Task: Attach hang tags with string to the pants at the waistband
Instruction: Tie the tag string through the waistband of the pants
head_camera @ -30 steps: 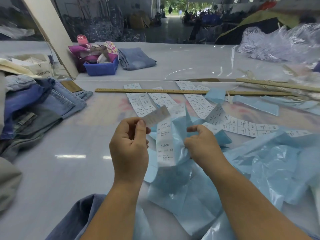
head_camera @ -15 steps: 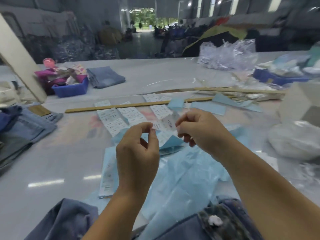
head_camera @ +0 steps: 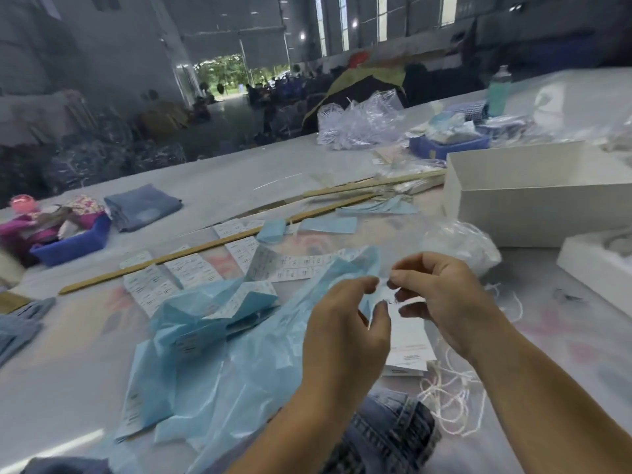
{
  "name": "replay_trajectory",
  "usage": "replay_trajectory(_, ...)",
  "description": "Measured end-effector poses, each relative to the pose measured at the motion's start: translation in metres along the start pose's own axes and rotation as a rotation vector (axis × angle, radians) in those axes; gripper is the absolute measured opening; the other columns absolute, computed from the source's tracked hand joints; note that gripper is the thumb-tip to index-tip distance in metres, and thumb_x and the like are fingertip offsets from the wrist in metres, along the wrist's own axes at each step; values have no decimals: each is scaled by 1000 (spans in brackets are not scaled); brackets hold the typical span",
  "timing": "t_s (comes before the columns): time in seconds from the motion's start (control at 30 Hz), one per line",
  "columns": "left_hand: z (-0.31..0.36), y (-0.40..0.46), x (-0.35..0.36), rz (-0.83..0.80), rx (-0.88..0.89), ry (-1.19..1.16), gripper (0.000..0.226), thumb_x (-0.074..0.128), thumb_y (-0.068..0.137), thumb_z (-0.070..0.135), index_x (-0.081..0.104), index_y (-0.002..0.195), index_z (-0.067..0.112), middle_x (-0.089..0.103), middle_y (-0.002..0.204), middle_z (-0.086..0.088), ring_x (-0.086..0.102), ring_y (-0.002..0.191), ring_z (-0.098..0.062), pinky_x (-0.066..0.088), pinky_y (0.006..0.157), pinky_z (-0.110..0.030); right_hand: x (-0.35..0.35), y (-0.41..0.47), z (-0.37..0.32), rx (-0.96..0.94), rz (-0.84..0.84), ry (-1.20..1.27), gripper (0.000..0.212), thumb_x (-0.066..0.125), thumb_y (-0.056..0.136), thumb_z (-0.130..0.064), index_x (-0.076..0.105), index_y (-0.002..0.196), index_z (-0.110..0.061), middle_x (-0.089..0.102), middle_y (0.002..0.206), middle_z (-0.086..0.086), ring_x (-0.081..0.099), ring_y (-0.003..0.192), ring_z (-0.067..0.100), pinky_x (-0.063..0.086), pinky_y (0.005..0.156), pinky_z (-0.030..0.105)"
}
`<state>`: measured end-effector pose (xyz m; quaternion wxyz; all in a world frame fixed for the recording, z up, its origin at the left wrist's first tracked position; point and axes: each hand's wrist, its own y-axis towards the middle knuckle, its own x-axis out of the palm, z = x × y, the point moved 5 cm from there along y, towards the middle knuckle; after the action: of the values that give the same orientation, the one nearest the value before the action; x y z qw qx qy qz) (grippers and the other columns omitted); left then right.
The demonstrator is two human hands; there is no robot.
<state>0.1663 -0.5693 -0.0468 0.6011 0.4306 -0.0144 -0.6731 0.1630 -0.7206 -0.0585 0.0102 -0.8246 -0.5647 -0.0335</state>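
Both hands (head_camera: 393, 302) pinch a small sticker above blue paper (head_camera: 219, 354); white box (head_camera: 533, 196) beside.

White hang tags (head_camera: 408, 340) with small print lie in a loose stack on the counter (head_camera: 68, 354). A tangle of white string (head_camera: 451, 401) lies just beside them. Dark denim pants (head_camera: 386, 436) lie crumpled at the near edge.

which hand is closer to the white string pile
Right. The right hand is raised above and just left of the white string pile; the left hand is farther left, over the blue paper.
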Motion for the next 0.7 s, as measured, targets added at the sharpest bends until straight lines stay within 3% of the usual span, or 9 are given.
replay_trajectory(0.13,6,-4,31,-159,19,-30,38,65,88,19,65,124,29,63,112,23,58,75,-3,43,69,-8,-24,9,19,22,96,-36,4,69,84,-4,67,82,-8,68,67,5,61,57,12,51,51,26)
replay_trajectory(0.33,-8,-8,62,-337,13,-33,44,62,88,22,61,131,31,62,122,23,59,85,0,51,77,-17,-45,24,47,73,142,-41,5,71,82,-6,67,81,-10,66,62,-1,59,54,8,49,49,24)
replay_trajectory(0.43,-22,-6,71,-398,-76,-52,39,61,89,27,62,127,38,69,96,25,63,74,-3,50,68,-15,-54,29,61,51,206,-103,18,71,78,2,66,83,-14,68,63,-2,59,51,4,47,52,25)
replay_trajectory(0.53,-48,5,73,-314,-244,-60,18,61,90,32,66,107,35,61,64,17,57,56,-2,43,51,-16,-58,27,81,55,272,-122,23,73,78,2,64,84,-18,70,65,-2,68,63,8,51,57,29)
replay_trajectory(0.6,-67,9,78,-302,-365,-26,6,60,89,35,65,94,35,58,59,16,54,54,0,37,48,-12,-57,24,95,67,319,-148,23,75,78,-2,64,83,-21,71,69,-2,71,71,15,56,63,33)
replay_trajectory(0.7,-87,6,90,-358,-475,47,3,61,86,34,63,85,32,61,67,12,56,60,-1,39,53,-17,-49,20,107,49,373,-202,21,77,76,-7,64,80,-23,68,68,-4,68,69,12,53,62,29)
